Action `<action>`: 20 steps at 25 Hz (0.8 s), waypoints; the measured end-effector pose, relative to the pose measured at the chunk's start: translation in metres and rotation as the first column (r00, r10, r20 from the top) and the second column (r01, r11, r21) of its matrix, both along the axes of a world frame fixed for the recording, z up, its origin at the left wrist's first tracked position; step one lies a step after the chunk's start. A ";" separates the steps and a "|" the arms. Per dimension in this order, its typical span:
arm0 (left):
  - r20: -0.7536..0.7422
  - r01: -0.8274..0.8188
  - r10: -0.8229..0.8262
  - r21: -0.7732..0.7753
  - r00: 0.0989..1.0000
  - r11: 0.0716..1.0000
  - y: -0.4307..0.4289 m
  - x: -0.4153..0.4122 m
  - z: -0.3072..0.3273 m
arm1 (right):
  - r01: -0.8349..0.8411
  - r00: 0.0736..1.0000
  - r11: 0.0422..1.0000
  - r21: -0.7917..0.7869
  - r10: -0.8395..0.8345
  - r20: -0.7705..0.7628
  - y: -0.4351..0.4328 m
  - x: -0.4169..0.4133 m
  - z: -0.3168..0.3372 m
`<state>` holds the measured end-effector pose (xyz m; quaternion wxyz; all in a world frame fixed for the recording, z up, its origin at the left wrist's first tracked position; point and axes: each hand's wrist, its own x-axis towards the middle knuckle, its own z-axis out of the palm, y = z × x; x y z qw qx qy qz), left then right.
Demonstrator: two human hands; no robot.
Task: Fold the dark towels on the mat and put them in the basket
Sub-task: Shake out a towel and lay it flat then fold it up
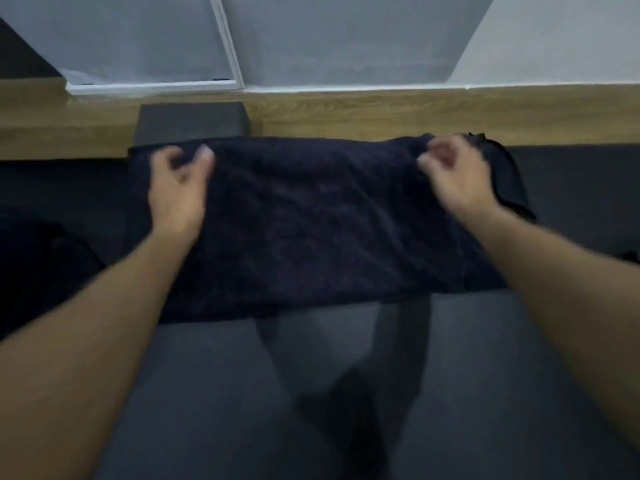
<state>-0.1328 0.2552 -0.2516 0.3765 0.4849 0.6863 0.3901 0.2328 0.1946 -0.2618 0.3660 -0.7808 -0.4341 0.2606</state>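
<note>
Hands: left hand [178,183] and right hand [450,174] are hovering curled at the far corners, likely squaring edges; I cannot tell whether they are gripping.
Cloth: towel [329,220] is lying wide across the mat [207,393] for folding.

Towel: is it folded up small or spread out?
Spread out. The towel lies long and flat across the mat, left hand and right hand at its far corners. Whether it is doubled, cannot tell.

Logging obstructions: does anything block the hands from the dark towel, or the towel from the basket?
Nothing visible. Both left hand and right hand touch the dark towel; the grey box, possibly the basket, sits directly beyond it.
</note>
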 end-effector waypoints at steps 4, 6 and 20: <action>-0.565 0.651 -0.702 -0.342 0.434 0.678 -0.116 -0.017 -0.048 | -0.481 0.737 0.780 -0.401 0.607 0.297 -0.120 -0.033 -0.034; -0.727 0.655 -0.641 -0.363 0.245 0.662 -0.140 -0.036 -0.058 | -0.453 0.593 0.723 -0.521 0.681 0.430 -0.143 -0.022 -0.042; -0.538 0.208 -0.833 -0.807 0.128 0.553 -0.320 -0.096 -0.003 | -0.445 0.565 0.290 -0.847 0.825 -0.015 -0.309 -0.049 0.027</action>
